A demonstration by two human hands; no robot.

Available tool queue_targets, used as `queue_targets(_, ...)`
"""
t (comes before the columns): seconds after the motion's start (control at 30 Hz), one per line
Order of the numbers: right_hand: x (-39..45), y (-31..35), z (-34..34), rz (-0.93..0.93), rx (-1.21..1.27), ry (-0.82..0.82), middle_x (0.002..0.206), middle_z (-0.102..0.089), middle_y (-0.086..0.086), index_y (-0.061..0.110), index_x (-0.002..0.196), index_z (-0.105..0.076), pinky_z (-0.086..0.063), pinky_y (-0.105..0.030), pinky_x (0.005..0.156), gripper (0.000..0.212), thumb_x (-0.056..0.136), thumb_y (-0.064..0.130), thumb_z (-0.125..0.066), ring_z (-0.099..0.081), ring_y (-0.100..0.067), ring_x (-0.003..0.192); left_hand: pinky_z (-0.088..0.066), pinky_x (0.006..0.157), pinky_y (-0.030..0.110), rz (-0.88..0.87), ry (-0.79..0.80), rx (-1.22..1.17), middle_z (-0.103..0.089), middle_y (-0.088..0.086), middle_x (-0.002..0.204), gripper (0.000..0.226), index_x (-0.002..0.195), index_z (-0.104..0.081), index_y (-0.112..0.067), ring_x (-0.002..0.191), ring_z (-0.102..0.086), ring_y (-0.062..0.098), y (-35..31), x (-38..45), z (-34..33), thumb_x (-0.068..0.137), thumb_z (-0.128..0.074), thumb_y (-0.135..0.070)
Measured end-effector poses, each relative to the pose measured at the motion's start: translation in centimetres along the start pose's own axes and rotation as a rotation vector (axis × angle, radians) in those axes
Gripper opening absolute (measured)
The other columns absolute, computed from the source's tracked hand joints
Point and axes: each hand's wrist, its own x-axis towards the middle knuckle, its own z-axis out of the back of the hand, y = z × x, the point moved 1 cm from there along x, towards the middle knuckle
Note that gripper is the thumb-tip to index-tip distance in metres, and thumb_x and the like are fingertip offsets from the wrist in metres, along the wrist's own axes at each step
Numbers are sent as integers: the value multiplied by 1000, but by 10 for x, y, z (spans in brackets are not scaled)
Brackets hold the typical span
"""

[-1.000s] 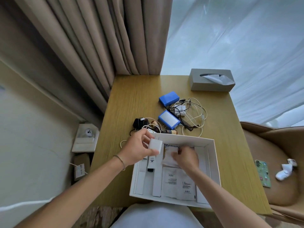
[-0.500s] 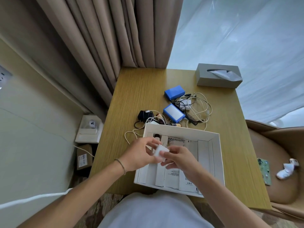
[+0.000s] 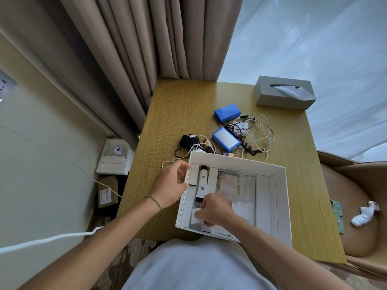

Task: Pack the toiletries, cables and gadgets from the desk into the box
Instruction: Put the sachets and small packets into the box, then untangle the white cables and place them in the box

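White small block [image 3: 196,216], half a second back held between both hands above the box, is now down in the near-left corner of the box [image 3: 281,206]; right hand [image 3: 216,210] pinches it there, fingers curled on its edge. Left hand [image 3: 170,185] has let go and moved to the box's left wall, grip loose and holding nothing, fingers half curled beside the rim. So one more item reads as placed, likely just being seated. In the box too: a white tube [image 3: 202,183] along the left side and flat sachets further right. On the table [image 3: 180,114], beyond the far wall: two blue packs [image 3: 227,111], black adapter [image 3: 187,140], tangle of white cables [image 3: 259,132], a comb. Plenty left; next pick probably falls to the free left hand.
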Motion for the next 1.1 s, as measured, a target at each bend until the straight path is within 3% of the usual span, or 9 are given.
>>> queue_targets(0.13, 6, 10, -11, 32, -215, 0, 55, -63, 4, 19, 63, -58, -49, -27, 46, 23, 74, 34, -73, -61, -14, 53, -58, 69, 24, -3, 11, -34, -58, -14, 92, 46, 115, -57, -33, 76, -63, 7, 5, 3, 0, 80, -78, -12)
queue_targets(0.23, 7, 14, -16, 58, -228, -9, 66, -53, 7, 25, 67, -48, -34, -25, 47, 40, 75, 45, -81, -51, -10, 60, -58, 69, 23, -3, 19, -66, -58, -14, 92, 45, 114, -57, -34, 76, -63, 6, 8, 4, -1, 80, -79, -14)
queue_targets(0.4, 8, 12, -16, 46, -234, 35, 70, -65, -3, 10, 79, -70, -50, -33, 60, 26, 82, 35, -79, -66, -23, 70, -59, 68, 25, -14, 36, -77, -59, -13, 90, 44, 113, -56, -34, 75, -64, 6, 13, 6, -2, 80, -79, -16)
queue_targets(0.53, -1, 16, -8, 55, -275, 16, 71, -67, -6, 8, 75, -67, -53, -34, 62, 31, 87, 36, -75, -63, -24, 66, -51, 61, 15, -24, 4, -114, -58, -15, 83, 23, 108, -59, -34, 72, -60, 2, 18, 13, 0, 89, -69, -25)
queue_targets(0.6, -7, 22, 3, 71, -194, -44, 77, -74, -8, 6, 81, -72, -61, -39, 67, 29, 92, 33, -69, -71, -25, 71, -48, 60, 17, -17, -15, -128, -60, -13, 81, 15, 108, -60, -32, 72, -60, 2, 20, 21, 4, 94, -63, -28)
queue_targets(0.7, -14, 34, 36, 113, 30, -171, 73, -74, 0, 14, 85, -73, -63, -33, 64, 22, 98, 28, -62, -72, -15, 64, -57, 59, 30, -1, -16, -101, -66, -9, 80, 11, 106, -61, -31, 69, -66, 12, 20, 43, 11, 96, -59, -28)
queue_targets(0.87, -23, 53, 91, 138, 277, -375, 65, -72, 2, 23, 86, -72, -58, -21, 57, 15, 97, 24, -63, -69, -6, 55, -44, 49, 25, 62, 8, 13, -66, -8, 78, 12, 106, -63, -27, 57, -59, 11, 17, 100, 10, 96, -57, -25)
queue_targets(1.03, -29, 56, 117, 114, 421, -467, 65, -73, 2, 20, 91, -73, -54, -19, 53, 11, 98, 21, -63, -67, -4, 54, -46, 61, 27, 144, 58, 154, -68, -6, 97, 20, 108, -65, -26, 81, -64, 15, 14, 144, -3, 92, -59, -37)
queue_targets(1.1, -32, 54, 125, 113, 499, -491, 65, -74, 0, 19, 89, -74, -60, -28, 58, 11, 97, 17, -65, -69, -10, 56, -45, 61, 26, 133, 93, 221, -68, -7, 97, 21, 101, -69, -26, 82, -64, 16, 13, 153, -11, 89, -62, -41)
